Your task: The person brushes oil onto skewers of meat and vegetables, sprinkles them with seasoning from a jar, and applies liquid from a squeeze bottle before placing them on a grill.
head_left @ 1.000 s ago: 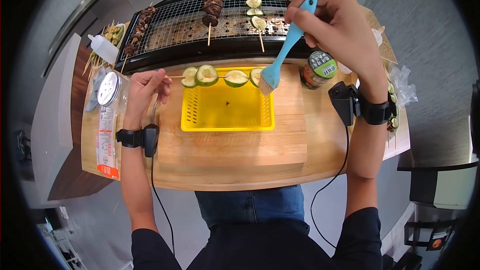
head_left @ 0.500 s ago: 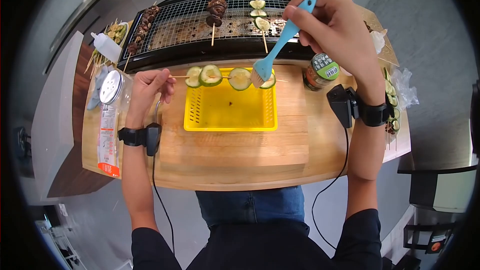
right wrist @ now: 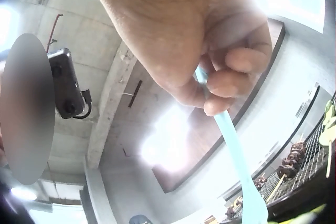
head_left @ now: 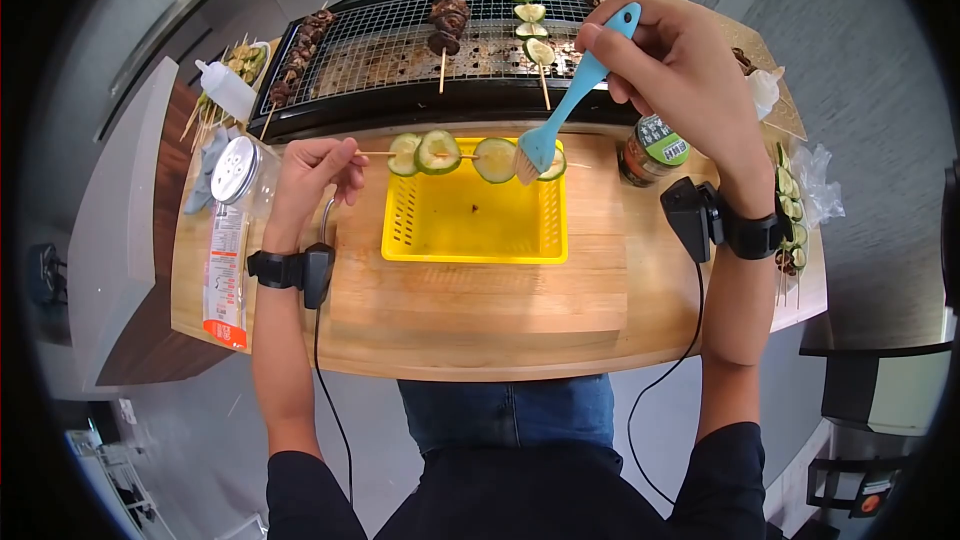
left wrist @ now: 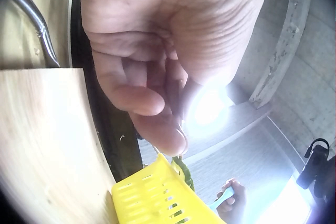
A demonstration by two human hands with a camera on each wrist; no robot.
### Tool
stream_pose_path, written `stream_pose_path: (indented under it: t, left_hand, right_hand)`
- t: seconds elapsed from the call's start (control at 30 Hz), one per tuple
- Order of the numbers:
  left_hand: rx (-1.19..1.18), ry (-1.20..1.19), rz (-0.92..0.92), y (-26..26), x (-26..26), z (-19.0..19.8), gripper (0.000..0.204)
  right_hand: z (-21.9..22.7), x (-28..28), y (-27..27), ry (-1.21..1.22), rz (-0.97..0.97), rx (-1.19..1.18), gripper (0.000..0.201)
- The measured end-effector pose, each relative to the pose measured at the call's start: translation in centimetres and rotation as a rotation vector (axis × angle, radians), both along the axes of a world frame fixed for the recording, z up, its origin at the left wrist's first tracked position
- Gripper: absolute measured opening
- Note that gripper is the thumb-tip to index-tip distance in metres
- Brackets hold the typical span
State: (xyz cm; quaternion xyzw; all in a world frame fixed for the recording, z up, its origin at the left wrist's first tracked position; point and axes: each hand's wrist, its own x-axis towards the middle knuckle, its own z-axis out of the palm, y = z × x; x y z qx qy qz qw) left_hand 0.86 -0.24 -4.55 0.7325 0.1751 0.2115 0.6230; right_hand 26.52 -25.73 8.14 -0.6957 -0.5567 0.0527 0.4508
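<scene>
My left hand [head_left: 314,180] pinches the left end of a wooden skewer threaded with several green-rimmed slices [head_left: 438,152], held level over the back part of a yellow basket [head_left: 475,259]. In the left wrist view the fingers of my left hand [left wrist: 152,71] are curled near the basket [left wrist: 157,195]. My right hand [head_left: 690,80] grips the handle of a light blue brush [head_left: 570,90], its bristles pointing down at the rightmost slice. The right wrist view shows my right hand [right wrist: 210,50] pinching the brush handle [right wrist: 233,145]; the bristles are out of that view.
Behind the basket stands a grill [head_left: 380,60] with meat and slice skewers on it. A green-lidded jar [head_left: 652,152] is to the right, a shaker jar [head_left: 245,172] and squeeze bottle [head_left: 227,90] to the left. The basket rests on a wooden board [head_left: 480,300].
The brush bristles went left along the slices, then back right to the last slice. The whole table scene has shifted slightly right in the head view. Both hands keep their grips.
</scene>
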Motion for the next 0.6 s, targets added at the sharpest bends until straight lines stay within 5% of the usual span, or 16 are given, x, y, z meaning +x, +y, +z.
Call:
stream_pose_path:
  t: [0.2,0.6]
  left_hand:
    - [0.002,0.007,-0.011,0.1,0.0,0.0,0.034]
    - [0.011,0.014,-0.014,0.0,0.0,0.0,0.031]
  right_hand:
    - [-0.1,-1.2,0.4,0.108,0.134,-0.123,0.023]
    - [-0.4,-0.9,0.6,0.079,0.088,-0.113,0.020]
